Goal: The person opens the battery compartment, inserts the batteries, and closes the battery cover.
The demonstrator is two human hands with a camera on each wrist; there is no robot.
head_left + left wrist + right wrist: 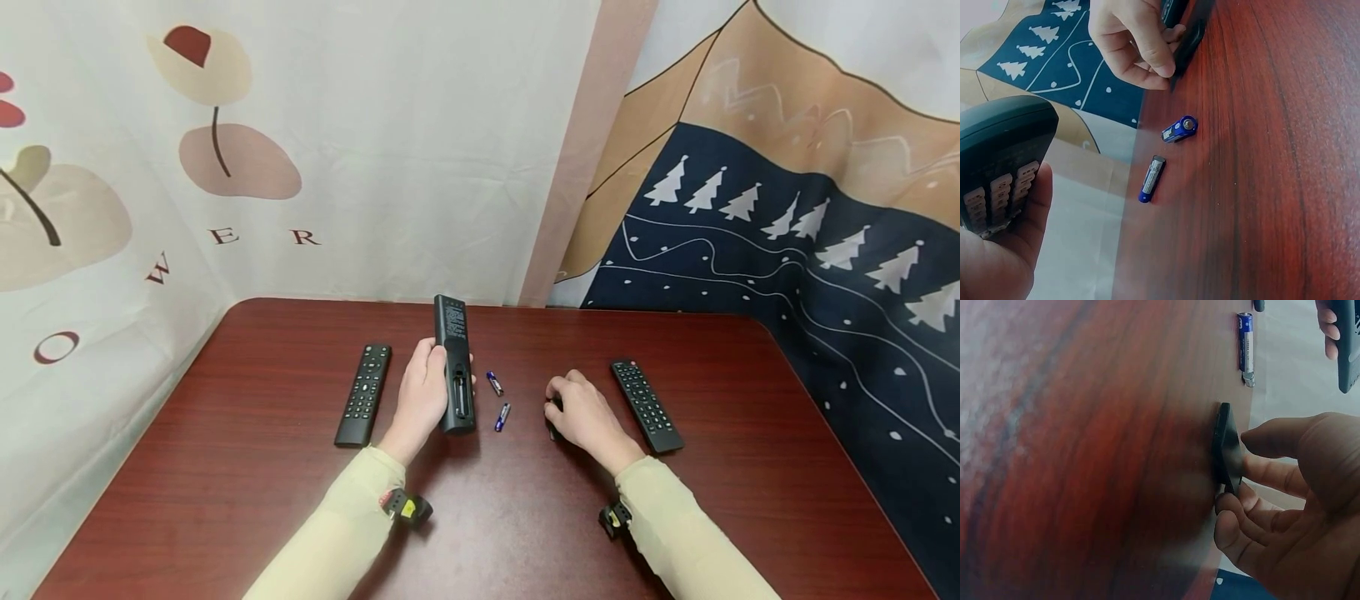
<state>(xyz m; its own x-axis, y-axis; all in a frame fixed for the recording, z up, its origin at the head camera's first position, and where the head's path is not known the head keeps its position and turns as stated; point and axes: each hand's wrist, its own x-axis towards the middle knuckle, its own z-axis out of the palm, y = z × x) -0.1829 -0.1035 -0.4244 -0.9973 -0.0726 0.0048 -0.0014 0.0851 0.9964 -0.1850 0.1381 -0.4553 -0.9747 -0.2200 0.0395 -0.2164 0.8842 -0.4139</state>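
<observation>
My left hand point(422, 393) grips a black remote control point(453, 350) raised over the table. Its back faces up with the battery compartment point(461, 395) uncovered, and a pale strip shows inside. In the left wrist view the remote's button side faces the camera. To the right of it two blue-and-silver batteries point(495, 383) lie apart on the tabletop. Farther right, my right hand point(588, 417) pinches a thin black battery cover point(1229, 450) by its edges, low at the table surface. In the head view the fingers hide most of that cover.
Another black remote point(363, 396) lies button side up left of my left hand. A further remote point(647, 407) lies just right of my right hand. The reddish-brown table point(517, 525) ends at a printed curtain point(420, 167) behind and to the sides.
</observation>
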